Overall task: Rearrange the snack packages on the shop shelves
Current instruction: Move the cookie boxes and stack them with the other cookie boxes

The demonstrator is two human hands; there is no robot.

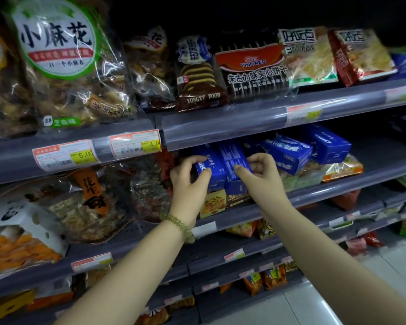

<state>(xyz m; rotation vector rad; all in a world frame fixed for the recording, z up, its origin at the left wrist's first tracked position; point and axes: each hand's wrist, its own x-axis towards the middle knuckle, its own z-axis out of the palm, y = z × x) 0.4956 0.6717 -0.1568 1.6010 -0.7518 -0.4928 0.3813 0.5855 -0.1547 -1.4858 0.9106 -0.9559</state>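
Two blue Oreo boxes stand side by side on the second shelf, on top of a yellow cracker pack. My left hand, with a green bead bracelet at the wrist, grips the left blue box by its front end. My right hand pinches the right blue box with thumb and fingers. Two more blue Oreo boxes lie to the right on the same shelf.
The top shelf carries clear bags of fried twists, a brown striped biscuit pack and a black sandwich-biscuit pack. Its rail overhangs the blue boxes. Nut-brittle bags fill the left of the second shelf. Lower shelves hold small snack packs.
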